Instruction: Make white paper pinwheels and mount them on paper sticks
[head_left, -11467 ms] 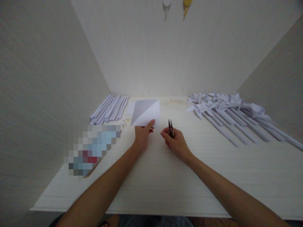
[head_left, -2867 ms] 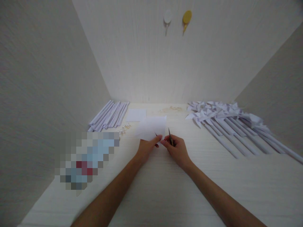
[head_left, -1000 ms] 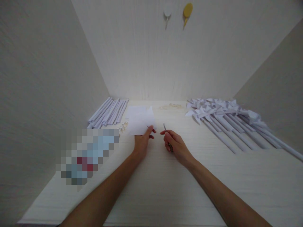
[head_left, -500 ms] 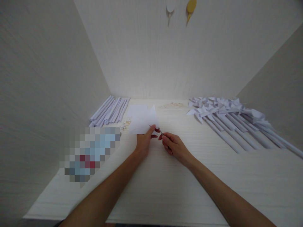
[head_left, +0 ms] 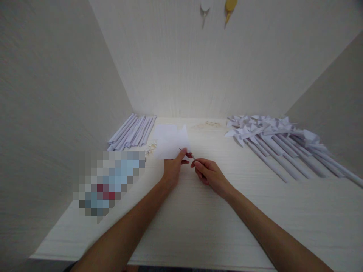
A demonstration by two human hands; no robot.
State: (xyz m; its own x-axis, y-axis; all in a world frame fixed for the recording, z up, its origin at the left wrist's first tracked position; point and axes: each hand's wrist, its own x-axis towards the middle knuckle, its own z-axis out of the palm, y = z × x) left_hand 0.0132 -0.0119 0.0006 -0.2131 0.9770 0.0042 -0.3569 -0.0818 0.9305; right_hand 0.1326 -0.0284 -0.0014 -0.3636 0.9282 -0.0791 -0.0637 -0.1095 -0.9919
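Apparently working a small metal tool at the lower right corner of a white sheet, just left of the frame's centre. Pinching the sheet near that corner with the left hand; pinching the tool with the right hand, just right of centre. As judged, calling next for a steady sheet and careful guiding of the tool; unable to tell tip contact. Counting one sheet held, a second sheet flat behind it, one white hook and one yellow hook at the top edge. Too overlapped for counting: rolled paper tubes left of centre, paper pinwheels at right.
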